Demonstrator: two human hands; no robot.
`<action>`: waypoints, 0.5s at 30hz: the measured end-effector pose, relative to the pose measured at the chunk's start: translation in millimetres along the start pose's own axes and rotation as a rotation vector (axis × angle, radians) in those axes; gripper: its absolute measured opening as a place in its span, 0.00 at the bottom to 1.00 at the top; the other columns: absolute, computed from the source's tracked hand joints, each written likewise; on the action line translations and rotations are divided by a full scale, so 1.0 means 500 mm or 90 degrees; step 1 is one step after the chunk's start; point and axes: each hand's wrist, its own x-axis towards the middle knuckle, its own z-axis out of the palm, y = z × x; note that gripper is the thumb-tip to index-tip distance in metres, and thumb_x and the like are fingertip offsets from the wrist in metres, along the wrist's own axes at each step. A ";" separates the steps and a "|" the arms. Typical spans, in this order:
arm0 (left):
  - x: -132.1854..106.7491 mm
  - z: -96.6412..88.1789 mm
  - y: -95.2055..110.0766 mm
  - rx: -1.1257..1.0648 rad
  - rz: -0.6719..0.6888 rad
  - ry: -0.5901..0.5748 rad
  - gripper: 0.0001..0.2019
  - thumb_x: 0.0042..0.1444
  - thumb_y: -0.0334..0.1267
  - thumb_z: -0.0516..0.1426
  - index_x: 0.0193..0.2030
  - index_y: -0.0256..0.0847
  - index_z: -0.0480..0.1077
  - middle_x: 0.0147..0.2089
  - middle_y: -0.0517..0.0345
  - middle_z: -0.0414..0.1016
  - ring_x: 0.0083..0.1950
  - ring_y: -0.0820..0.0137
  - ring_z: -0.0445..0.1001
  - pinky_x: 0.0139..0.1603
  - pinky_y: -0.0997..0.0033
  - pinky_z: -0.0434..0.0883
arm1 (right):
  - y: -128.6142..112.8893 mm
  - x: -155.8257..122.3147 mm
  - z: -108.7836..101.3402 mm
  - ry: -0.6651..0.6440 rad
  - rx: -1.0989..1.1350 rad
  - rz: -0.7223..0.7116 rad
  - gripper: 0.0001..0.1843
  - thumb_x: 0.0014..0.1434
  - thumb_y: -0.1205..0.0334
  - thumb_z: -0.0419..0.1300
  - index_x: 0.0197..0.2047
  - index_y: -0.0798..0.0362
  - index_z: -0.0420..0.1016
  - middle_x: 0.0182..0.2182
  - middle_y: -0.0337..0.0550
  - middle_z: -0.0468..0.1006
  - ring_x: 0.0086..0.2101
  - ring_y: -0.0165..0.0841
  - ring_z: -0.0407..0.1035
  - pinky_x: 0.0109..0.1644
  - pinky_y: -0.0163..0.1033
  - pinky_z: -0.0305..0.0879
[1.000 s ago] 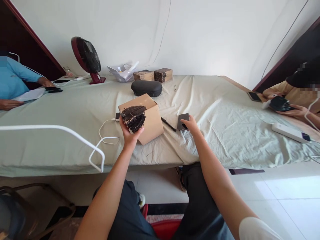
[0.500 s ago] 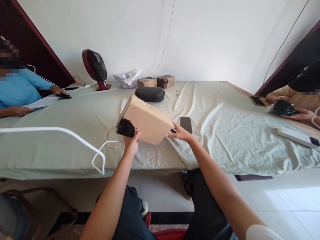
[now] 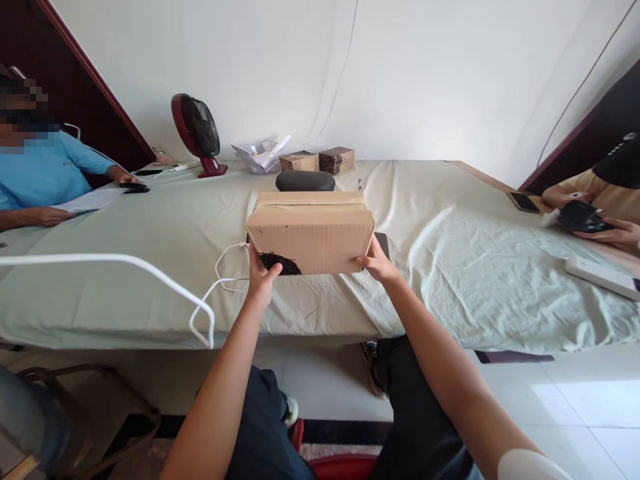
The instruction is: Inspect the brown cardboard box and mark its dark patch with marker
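As seen from the head camera, held between both bare hands above or on the near part of the table [image 3: 475,267]: one cardboard box [image 3: 310,247]. Note the long axis: left to right, roughly parallel to the near table edge, with one end at each hand. Cannot tell contact from gap between underside and table at this angle. Find the taped seam [image 3: 310,204] on the upper side, running the same way as the long axis.

Fingers of the left hand [image 3: 263,277]: closed round the lower left corner, thumb on the near face, remainder mostly hidden. Fingers of the right hand [image 3: 377,261]: closed round the lower right corner, thumb likewise on the near face. Read both hands as about equally near, both touching. Treat this two-ended hold along the long axis as the governing relation, with even support probably required at each end.

Observe the dark stringy patch [image 3: 285,265] at the lower left of the near face, next to the left thumb. Cannot tell print from loose strands.

Behind the box, locate a black case [image 3: 305,181], partly covered by the upper edge. Just beyond the right hand, note a dark flat object [image 3: 383,244], mostly hidden. Near the left end, trace a thin white cable [image 3: 218,270]. Farther back, identify two small cartons [image 3: 337,161] and a red fan [image 3: 197,130].
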 end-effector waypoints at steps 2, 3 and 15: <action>0.000 -0.012 -0.005 0.017 -0.040 -0.026 0.56 0.38 0.64 0.78 0.73 0.48 0.66 0.67 0.39 0.76 0.73 0.48 0.74 0.76 0.46 0.69 | 0.001 0.000 -0.014 -0.012 -0.024 0.022 0.58 0.47 0.34 0.75 0.76 0.43 0.63 0.72 0.51 0.70 0.74 0.56 0.58 0.76 0.61 0.62; -0.002 -0.016 -0.007 0.019 -0.067 -0.040 0.55 0.37 0.61 0.79 0.71 0.47 0.67 0.65 0.39 0.77 0.72 0.48 0.75 0.76 0.45 0.69 | 0.001 -0.001 -0.018 -0.020 -0.033 0.028 0.57 0.47 0.35 0.75 0.76 0.43 0.64 0.72 0.51 0.70 0.74 0.55 0.58 0.77 0.60 0.61; -0.012 0.001 0.000 0.033 -0.093 -0.070 0.49 0.41 0.53 0.79 0.69 0.44 0.68 0.58 0.40 0.81 0.66 0.49 0.80 0.73 0.42 0.72 | -0.004 -0.002 -0.035 -0.029 -0.086 0.081 0.51 0.44 0.39 0.76 0.69 0.45 0.72 0.67 0.49 0.76 0.74 0.55 0.59 0.77 0.56 0.61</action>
